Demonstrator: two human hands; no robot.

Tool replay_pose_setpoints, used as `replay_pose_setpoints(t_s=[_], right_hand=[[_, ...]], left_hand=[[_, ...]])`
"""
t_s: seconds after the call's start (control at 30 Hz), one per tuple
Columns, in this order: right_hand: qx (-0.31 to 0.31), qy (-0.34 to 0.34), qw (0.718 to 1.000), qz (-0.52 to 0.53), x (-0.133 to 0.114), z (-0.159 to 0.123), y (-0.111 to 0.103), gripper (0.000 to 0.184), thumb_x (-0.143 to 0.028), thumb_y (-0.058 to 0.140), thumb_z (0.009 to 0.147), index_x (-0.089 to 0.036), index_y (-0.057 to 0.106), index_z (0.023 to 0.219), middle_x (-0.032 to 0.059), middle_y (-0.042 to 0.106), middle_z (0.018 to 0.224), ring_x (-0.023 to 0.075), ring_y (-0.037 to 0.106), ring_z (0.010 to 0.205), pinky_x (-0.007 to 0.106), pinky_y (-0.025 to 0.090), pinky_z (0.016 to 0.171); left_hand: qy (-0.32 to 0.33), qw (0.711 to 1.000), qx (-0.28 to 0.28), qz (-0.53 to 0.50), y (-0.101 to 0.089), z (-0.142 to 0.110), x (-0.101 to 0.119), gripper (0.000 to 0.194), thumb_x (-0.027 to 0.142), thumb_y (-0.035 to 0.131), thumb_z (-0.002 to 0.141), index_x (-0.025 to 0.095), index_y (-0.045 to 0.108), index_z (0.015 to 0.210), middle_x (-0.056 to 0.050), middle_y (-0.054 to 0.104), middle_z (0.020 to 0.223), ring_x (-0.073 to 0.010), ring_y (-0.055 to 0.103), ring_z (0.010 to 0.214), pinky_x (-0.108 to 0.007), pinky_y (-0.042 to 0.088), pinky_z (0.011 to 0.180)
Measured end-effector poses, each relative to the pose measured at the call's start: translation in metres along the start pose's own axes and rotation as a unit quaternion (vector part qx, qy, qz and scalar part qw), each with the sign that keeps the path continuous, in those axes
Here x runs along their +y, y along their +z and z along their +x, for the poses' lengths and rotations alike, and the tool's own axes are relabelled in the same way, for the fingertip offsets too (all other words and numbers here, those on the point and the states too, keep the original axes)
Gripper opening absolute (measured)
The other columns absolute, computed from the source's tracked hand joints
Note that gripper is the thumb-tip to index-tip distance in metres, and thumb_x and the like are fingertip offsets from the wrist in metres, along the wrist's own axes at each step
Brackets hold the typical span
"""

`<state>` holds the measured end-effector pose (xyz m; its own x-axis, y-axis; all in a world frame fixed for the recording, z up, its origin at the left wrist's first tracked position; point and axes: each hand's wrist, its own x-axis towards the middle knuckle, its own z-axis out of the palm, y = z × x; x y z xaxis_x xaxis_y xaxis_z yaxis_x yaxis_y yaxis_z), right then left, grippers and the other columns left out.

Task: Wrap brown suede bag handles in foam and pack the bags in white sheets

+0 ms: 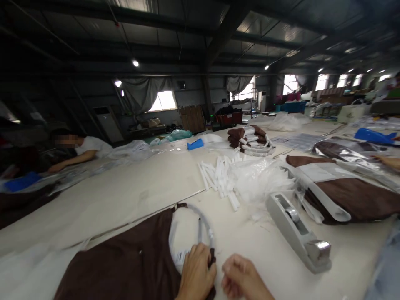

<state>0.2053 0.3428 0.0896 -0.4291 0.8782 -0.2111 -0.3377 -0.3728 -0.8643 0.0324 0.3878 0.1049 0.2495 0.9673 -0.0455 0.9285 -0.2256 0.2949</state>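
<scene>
A dark brown fabric bag [131, 254] lies on the table in front of me, its curved handle [208, 223] wrapped in pale sleeving. My left hand [198, 266] is closed around the near end of that handle, where brown material shows at the fingers. Beside the bag's opening a white printed label [181, 257] is partly covered by this hand. Just right of the handle, apart from it, my right hand [240, 275] hovers with its fingers curled together; whatever they may hold is hidden. A grey tape dispenser [298, 233] stands to the right of my right hand.
White strips [218, 177] lie piled beside crumpled clear plastic [259, 177]. Folded brown bags [353, 191] are stacked at right, with another brown bundle [250, 139] farther back. A blue dispenser [195, 144] sits beyond. A person [89, 148] leans over the table at left.
</scene>
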Motion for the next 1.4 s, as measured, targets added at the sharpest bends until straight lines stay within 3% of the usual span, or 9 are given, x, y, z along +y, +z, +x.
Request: replay_pose_setpoints(t_s=[0.07,0.13,0.23,0.47,0.63,1.0,1.13,1.27,1.4], right_hand=[[0.144,-0.024,0.989,-0.003,-0.011,0.011,-0.010,0.035,-0.050,0.077,0.071,-0.021,0.066,0.085,0.0032,0.072,0.082,0.0149,0.066,0.072,0.024,0.051,0.062],[0.195,-0.011,0.981,-0.001,-0.019,0.023,-0.013,0.045,-0.049,0.084,0.062,-0.019,0.066,0.091,0.0079,0.073,0.094,0.0184,0.067,0.082,0.028,0.054,0.069],[0.150,0.017,0.988,0.027,-0.027,0.041,-0.008,0.048,-0.043,0.085,0.061,-0.019,0.065,0.097,0.0092,0.072,0.099,0.0204,0.067,0.088,0.032,0.054,0.076],[0.041,0.023,0.996,0.070,-0.030,0.073,0.005,0.040,-0.049,0.079,0.070,-0.016,0.066,0.090,0.0056,0.069,0.069,0.0199,0.065,0.063,0.034,0.053,0.065],[0.040,-0.013,0.992,0.116,-0.025,0.084,0.014,0.037,-0.047,0.081,0.070,-0.018,0.065,0.086,0.0031,0.069,0.070,0.0158,0.063,0.064,0.029,0.052,0.065],[0.035,0.034,0.992,0.117,-0.003,0.067,0.014,0.039,-0.043,0.087,0.063,-0.016,0.062,0.077,0.0071,0.073,0.081,0.0181,0.067,0.070,0.029,0.053,0.063],[0.055,0.019,0.993,0.101,-0.004,0.080,0.015,0.047,-0.053,0.084,0.063,-0.017,0.061,0.080,0.0041,0.071,0.077,0.0173,0.067,0.069,0.029,0.053,0.064],[0.055,-0.002,0.997,0.046,-0.005,0.095,0.020,0.039,-0.050,0.070,0.084,-0.014,0.064,0.095,0.0052,0.069,0.088,0.0170,0.066,0.075,0.032,0.055,0.067],[0.084,-0.043,0.995,-0.028,-0.002,0.093,0.021,0.032,-0.039,0.059,0.095,-0.015,0.060,0.117,0.0071,0.064,0.113,0.0200,0.064,0.094,0.038,0.057,0.080]], left_hand=[[0.019,0.996,0.038,-0.082,0.001,-0.009,0.003,0.003,0.019,0.047,0.075,0.021,0.049,0.074,-0.009,0.060,0.085,-0.0280,0.055,0.091,-0.041,0.040,0.081],[0.011,0.991,0.036,-0.129,0.003,-0.015,0.004,0.003,0.022,0.047,0.078,0.022,0.048,0.075,-0.007,0.060,0.083,-0.0263,0.055,0.089,-0.039,0.041,0.081],[-0.005,0.984,0.021,-0.179,0.006,-0.019,0.002,0.007,0.029,0.046,0.082,0.023,0.048,0.079,-0.005,0.060,0.084,-0.0243,0.056,0.088,-0.037,0.043,0.081],[-0.020,0.957,-0.016,-0.290,-0.007,-0.026,0.006,0.011,0.034,0.045,0.088,0.025,0.041,0.083,0.000,0.066,0.074,-0.0184,0.059,0.067,-0.030,0.041,0.068],[-0.079,0.925,-0.005,-0.371,-0.005,-0.034,0.006,0.011,0.034,0.040,0.091,0.024,0.043,0.096,0.003,0.068,0.070,-0.0164,0.060,0.059,-0.027,0.042,0.059],[-0.097,0.856,0.012,-0.508,0.010,-0.039,0.002,0.026,0.047,0.047,0.085,0.022,0.045,0.078,0.001,0.064,0.067,-0.0147,0.058,0.058,-0.025,0.044,0.058],[-0.088,0.858,0.014,-0.506,0.015,-0.037,-0.001,0.028,0.049,0.049,0.086,0.021,0.047,0.078,0.000,0.065,0.068,-0.0157,0.058,0.060,-0.027,0.044,0.061],[-0.082,0.862,0.001,-0.501,0.015,-0.037,-0.004,0.032,0.053,0.045,0.088,0.022,0.046,0.080,-0.002,0.066,0.071,-0.0161,0.056,0.057,-0.027,0.042,0.057],[-0.056,0.919,-0.020,-0.391,0.010,-0.044,-0.004,0.029,0.051,0.047,0.088,0.022,0.051,0.088,-0.005,0.069,0.085,-0.0215,0.063,0.075,-0.031,0.046,0.069]])
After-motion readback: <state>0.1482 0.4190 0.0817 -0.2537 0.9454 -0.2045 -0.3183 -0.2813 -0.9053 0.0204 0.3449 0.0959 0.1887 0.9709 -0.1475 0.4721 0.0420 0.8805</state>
